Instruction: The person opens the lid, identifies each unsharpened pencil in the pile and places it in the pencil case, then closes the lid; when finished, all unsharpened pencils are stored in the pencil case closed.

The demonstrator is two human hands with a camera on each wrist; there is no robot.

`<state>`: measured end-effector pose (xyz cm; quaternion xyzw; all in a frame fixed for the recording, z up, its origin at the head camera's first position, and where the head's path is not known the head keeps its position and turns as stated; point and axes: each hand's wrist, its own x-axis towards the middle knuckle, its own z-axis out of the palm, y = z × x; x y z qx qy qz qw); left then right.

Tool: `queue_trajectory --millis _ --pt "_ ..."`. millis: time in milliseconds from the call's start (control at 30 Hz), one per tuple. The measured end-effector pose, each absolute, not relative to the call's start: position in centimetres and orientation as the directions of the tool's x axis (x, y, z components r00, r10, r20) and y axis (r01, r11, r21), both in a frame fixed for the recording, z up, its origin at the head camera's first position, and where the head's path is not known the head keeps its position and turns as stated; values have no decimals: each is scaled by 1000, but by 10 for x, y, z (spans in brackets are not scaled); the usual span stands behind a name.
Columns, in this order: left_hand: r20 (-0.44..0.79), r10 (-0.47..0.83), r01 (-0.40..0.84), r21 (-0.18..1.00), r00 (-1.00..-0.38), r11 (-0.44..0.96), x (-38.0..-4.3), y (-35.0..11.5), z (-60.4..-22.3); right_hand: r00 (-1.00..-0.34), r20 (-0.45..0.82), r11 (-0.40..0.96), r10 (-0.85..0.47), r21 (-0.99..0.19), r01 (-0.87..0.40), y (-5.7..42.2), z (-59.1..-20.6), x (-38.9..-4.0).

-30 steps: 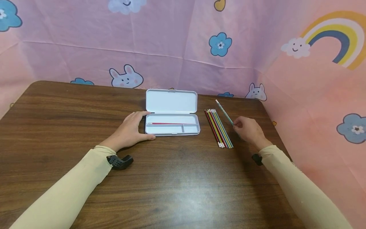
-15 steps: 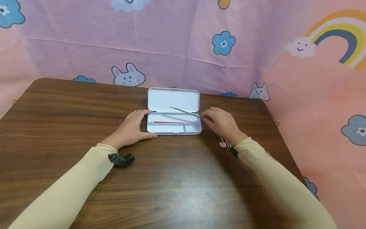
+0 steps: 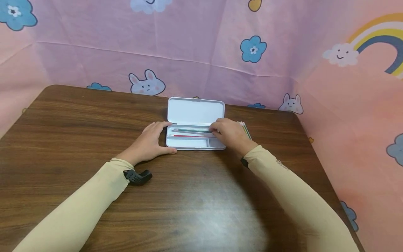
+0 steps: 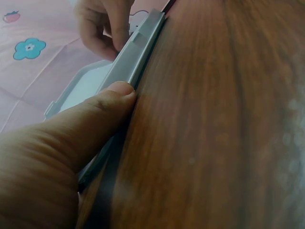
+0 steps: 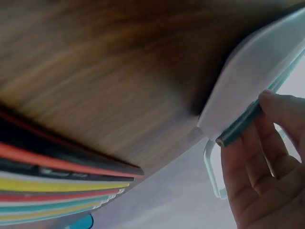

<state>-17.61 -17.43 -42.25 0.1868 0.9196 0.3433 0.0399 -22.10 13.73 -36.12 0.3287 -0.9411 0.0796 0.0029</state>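
Observation:
A white pencil case (image 3: 192, 142) lies with its lid (image 3: 196, 111) up and back. My left hand (image 3: 148, 142) grips its left end, thumb (image 4: 112, 98) at the front edge and fingers towards the hinge side. My right hand (image 3: 231, 134) pinches a dark green pencil (image 5: 240, 126) near one end, between thumb and fingers. That pencil lies lengthwise over the rear compartment, its held end at the case's right side. In the same compartment a red pencil (image 3: 189, 136) rests along the divider. Two smaller compartments make up the front.
Several coloured pencils (image 5: 71, 186) lie side by side on the table to the right of the case, partly hidden behind my right hand in the head view. The brown wooden table (image 3: 176, 206) meets a patterned pink cloth (image 3: 189, 45) at its back and right.
My right hand has carried the green pencil left from beside the pencil pile, turned it lengthwise and lowered it into the rear compartment area. My left hand has stayed on the case.

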Motion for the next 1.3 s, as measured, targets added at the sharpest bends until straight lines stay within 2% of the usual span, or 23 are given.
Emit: queue_trajectory --millis 467,933,1033,1133,1300 --pt "69 363 320 639 -929 699 -178 -173 -426 -740 -21 731 -672 -177 -659 123 -366 -230" --pt "66 357 314 640 -932 701 -179 -174 -428 -717 -94 710 -691 -273 -649 126 -365 -236" --pt "62 358 312 641 -932 701 -179 -174 -428 -713 -72 697 -698 -300 -651 133 -361 -234" --pt "58 360 310 643 -931 700 -179 -173 -428 -719 1 684 -695 -309 -661 146 -355 -231" --pt "53 356 305 641 -933 705 -179 -174 -427 -793 85 734 -603 -330 -594 180 -340 -227"
